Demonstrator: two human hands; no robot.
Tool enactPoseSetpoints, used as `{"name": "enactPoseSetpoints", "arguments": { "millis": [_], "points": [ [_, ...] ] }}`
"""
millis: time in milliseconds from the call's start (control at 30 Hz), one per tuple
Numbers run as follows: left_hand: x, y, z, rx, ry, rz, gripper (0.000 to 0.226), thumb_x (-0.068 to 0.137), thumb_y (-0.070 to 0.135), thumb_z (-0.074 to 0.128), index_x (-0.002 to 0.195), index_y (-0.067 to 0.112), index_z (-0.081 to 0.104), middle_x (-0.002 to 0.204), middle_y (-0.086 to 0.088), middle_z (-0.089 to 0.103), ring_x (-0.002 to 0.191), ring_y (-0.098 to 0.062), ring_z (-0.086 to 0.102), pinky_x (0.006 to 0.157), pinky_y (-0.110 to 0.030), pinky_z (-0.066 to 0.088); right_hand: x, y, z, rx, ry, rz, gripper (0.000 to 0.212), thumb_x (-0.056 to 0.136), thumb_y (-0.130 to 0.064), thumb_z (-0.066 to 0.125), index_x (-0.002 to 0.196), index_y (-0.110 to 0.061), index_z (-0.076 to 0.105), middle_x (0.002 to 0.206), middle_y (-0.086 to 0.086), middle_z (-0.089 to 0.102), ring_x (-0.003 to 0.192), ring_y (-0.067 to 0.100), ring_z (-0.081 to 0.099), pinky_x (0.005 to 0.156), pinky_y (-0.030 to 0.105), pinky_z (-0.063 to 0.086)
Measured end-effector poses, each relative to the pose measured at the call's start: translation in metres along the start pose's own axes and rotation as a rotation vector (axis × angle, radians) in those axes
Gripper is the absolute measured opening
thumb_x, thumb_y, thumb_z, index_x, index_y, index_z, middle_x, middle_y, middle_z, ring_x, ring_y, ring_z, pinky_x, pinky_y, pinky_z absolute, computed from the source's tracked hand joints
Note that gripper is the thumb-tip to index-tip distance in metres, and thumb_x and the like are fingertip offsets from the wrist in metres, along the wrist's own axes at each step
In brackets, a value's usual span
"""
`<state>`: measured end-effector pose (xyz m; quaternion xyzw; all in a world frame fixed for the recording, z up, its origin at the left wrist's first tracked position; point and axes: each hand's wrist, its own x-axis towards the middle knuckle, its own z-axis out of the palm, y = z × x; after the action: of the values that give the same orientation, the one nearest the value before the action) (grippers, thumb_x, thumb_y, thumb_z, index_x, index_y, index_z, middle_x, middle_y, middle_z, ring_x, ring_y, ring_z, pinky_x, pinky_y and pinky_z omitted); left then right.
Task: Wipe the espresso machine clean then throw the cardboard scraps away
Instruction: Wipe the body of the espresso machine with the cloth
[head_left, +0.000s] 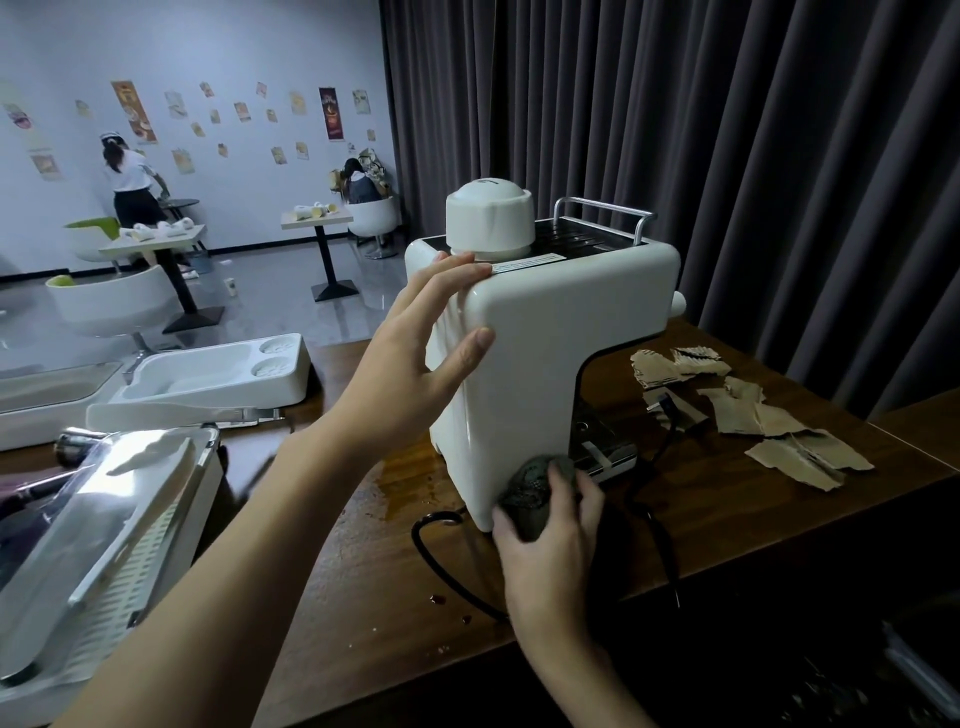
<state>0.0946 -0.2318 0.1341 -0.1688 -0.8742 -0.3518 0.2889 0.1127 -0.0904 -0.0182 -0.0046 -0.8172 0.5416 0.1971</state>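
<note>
Left arm stretches forward, left hand (426, 338) spread wide, fingers (452, 275) straight and thumb splayed, pressing the espresso machine (545, 364). Right hand (553, 530) sits low, back of hand up, curled round a dark cloth (530, 486).

Bright wall (234, 41) upper left, gloom lower right; glare flashing off the metal cover (93, 519) lower left, edges bowed, soft.

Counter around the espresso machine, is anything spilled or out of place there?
Yes. A brownish puddle lies on the wooden counter left of the espresso machine, dark drops dot the front edge, and torn cardboard scraps lie scattered to its right.
</note>
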Motion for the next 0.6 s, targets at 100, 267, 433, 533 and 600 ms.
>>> {"name": "enactPoseSetpoints", "arguments": {
  "millis": [100, 267, 433, 533, 600],
  "points": [
    [0.0, -0.001, 0.0, -0.002, -0.006, -0.004, 0.049, 0.098, 0.048, 0.052, 0.144, 0.035, 0.042, 0.154, 0.016, 0.035, 0.149, -0.008, 0.026, 0.12, -0.051, 0.03, -0.009, 0.004, 0.002, -0.083, -0.076, -0.008, 0.068, 0.081, -0.008, 0.076, 0.142, -0.013, 0.046, 0.148, 0.002, 0.027, 0.137, 0.021, 0.036, 0.111, 0.032, 0.038],
    [0.001, 0.0, -0.001, -0.012, -0.005, -0.003, 0.048, 0.097, 0.05, 0.052, 0.143, 0.039, 0.042, 0.154, 0.018, 0.035, 0.149, -0.006, 0.025, 0.119, -0.051, 0.031, 0.003, -0.004, -0.006, -0.035, -0.01, -0.117, 0.057, 0.075, -0.004, 0.08, 0.128, -0.008, 0.06, 0.139, 0.003, 0.039, 0.131, 0.02, 0.044, 0.107, 0.03, 0.04],
    [0.0, -0.001, -0.002, -0.025, -0.006, 0.002, 0.046, 0.098, 0.046, 0.053, 0.143, 0.039, 0.043, 0.153, 0.019, 0.036, 0.148, -0.008, 0.027, 0.119, -0.052, 0.031, 0.003, -0.011, -0.003, -0.002, 0.076, -0.218, 0.053, 0.072, -0.001, 0.082, 0.122, -0.01, 0.065, 0.125, 0.0, 0.049, 0.12, 0.018, 0.052, 0.1, 0.028, 0.045],
    [0.001, -0.002, -0.003, -0.017, -0.011, -0.005, 0.048, 0.098, 0.047, 0.053, 0.144, 0.038, 0.043, 0.154, 0.018, 0.035, 0.149, -0.009, 0.025, 0.118, -0.054, 0.031, -0.001, -0.006, -0.002, 0.013, 0.042, -0.219, 0.052, 0.07, -0.001, 0.083, 0.119, -0.01, 0.067, 0.119, -0.002, 0.052, 0.116, 0.019, 0.056, 0.096, 0.035, 0.053],
    [0.001, -0.003, -0.004, -0.018, -0.017, -0.012, 0.048, 0.098, 0.049, 0.052, 0.144, 0.039, 0.042, 0.154, 0.018, 0.034, 0.149, -0.009, 0.025, 0.118, -0.055, 0.031, 0.007, -0.005, -0.005, 0.058, 0.053, -0.208, 0.049, 0.072, -0.001, 0.082, 0.118, -0.01, 0.067, 0.116, -0.003, 0.051, 0.113, 0.014, 0.054, 0.097, 0.027, 0.051]
  ]
}}
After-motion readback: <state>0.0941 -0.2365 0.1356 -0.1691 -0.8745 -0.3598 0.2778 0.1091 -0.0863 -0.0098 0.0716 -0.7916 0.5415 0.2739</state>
